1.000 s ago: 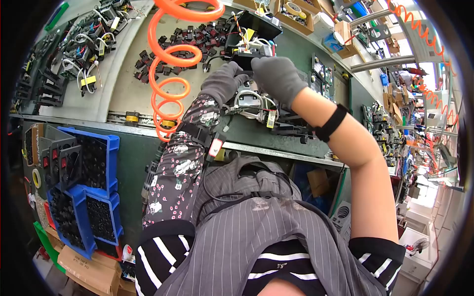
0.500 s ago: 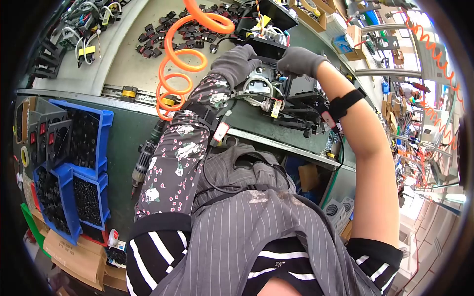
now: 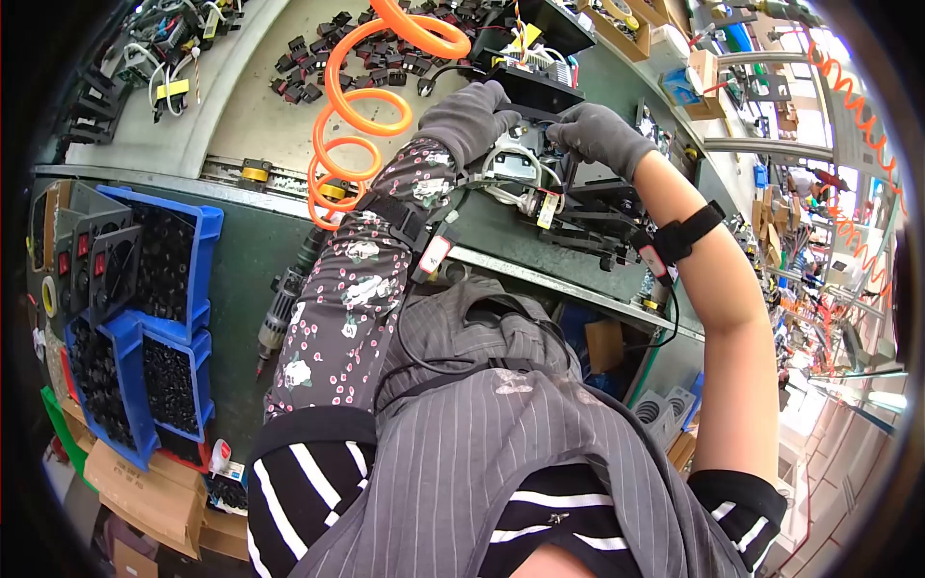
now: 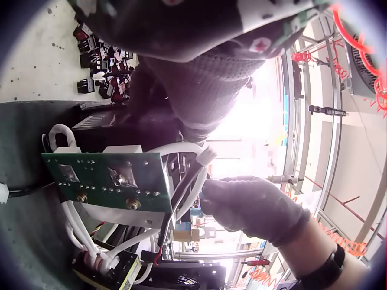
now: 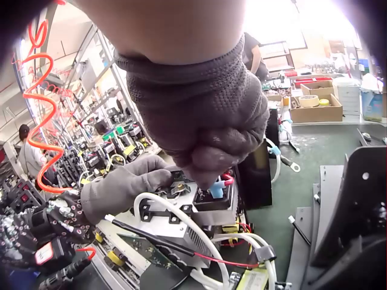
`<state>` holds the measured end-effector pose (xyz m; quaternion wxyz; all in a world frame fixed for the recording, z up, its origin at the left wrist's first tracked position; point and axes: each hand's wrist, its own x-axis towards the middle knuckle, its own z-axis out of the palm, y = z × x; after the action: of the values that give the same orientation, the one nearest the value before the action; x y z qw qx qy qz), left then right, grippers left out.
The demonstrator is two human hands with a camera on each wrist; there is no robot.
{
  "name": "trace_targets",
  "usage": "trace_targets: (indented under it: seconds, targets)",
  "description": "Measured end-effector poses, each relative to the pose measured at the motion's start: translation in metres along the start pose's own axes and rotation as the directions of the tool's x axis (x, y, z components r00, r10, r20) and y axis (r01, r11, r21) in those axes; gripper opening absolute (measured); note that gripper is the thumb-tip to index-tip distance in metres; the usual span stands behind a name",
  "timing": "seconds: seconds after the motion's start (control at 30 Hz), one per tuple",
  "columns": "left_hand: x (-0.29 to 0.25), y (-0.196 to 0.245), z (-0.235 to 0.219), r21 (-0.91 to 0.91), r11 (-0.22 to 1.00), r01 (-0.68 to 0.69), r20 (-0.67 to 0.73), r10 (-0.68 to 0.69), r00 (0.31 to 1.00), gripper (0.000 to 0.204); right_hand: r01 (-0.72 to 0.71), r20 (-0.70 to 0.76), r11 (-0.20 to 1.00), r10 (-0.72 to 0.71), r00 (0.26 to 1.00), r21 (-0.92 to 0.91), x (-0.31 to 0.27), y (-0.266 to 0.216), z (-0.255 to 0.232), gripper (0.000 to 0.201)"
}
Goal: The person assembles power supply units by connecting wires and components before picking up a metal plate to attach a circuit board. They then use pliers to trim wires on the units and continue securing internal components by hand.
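Green bench (image 5: 329, 138) | left fingers (image 5: 158, 177) gripping heatsink unit (image 5: 171, 226) | right fingers (image 5: 219, 158) curled narrow, pinching blue terminal (image 5: 216, 189)

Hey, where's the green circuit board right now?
The green circuit board is left of centre in the left wrist view, with white cables above and below it and the gloved right hand to its right in that picture.

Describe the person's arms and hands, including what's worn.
Left hand, right hand: dark grey gloves. Left arm cover: dark, white flowers, pink dots. Right forearm: bare. Both arms: black strap, red-and-white tag, black-and-white striped upper sleeve.
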<state>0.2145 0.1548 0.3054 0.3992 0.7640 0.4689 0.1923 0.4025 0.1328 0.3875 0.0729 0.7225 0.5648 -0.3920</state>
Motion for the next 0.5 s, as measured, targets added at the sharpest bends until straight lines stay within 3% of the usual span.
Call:
trace_targets:
  seconds: [0.07, 0.1, 0.17, 0.2, 0.23, 0.3, 0.33, 0.5]
  targets:
    - [0.002, -0.002, 0.001, 0.004, 1.000, 0.002, -0.001, -0.002, 1.000, 0.037, -0.001, -0.038, 0.985, -0.006, 0.999, -0.174, -0.001, -0.003, 0.000, 0.030]
    - [0.002, -0.003, 0.003, 0.004, 1.000, 0.008, -0.004, -0.008, 1.000, 0.037, -0.007, -0.036, 0.985, 0.001, 0.999, -0.171, -0.004, -0.005, 0.001, 0.030]
    - [0.002, -0.004, 0.006, -0.014, 1.000, 0.010, -0.027, -0.010, 1.000, 0.036, 0.175, -0.089, 0.767, -0.289, 0.953, -0.617, -0.012, -0.014, 0.005, 0.024]
    - [0.003, -0.004, 0.006, -0.007, 1.000, 0.009, -0.026, -0.009, 1.000, 0.036, 0.128, -0.070, 0.718, -0.239, 0.969, -0.684, -0.013, -0.020, 0.005, 0.024]
    - [0.004, -0.004, 0.007, -0.006, 1.000, 0.009, -0.017, -0.009, 1.000, 0.036, 0.125, -0.069, 0.724, -0.232, 0.970, -0.679, -0.011, -0.018, 0.006, 0.024]
    - [0.004, -0.005, 0.008, -0.008, 1.000, 0.021, -0.024, -0.021, 1.000, 0.036, 0.019, -0.137, 0.859, -0.103, 0.985, -0.511, -0.004, -0.014, 0.008, 0.030]
    - [0.004, -0.006, 0.009, -0.010, 1.000, 0.006, -0.028, -0.006, 1.000, 0.036, 0.027, -0.185, 0.896, -0.121, 0.975, -0.444, 0.000, -0.003, 0.011, 0.035]
    - [0.004, -0.005, 0.009, 0.041, 0.999, -0.003, -0.017, 0.003, 1.000, 0.036, 0.018, -0.182, 0.917, -0.099, 0.978, -0.399, 0.003, 0.003, 0.013, 0.040]
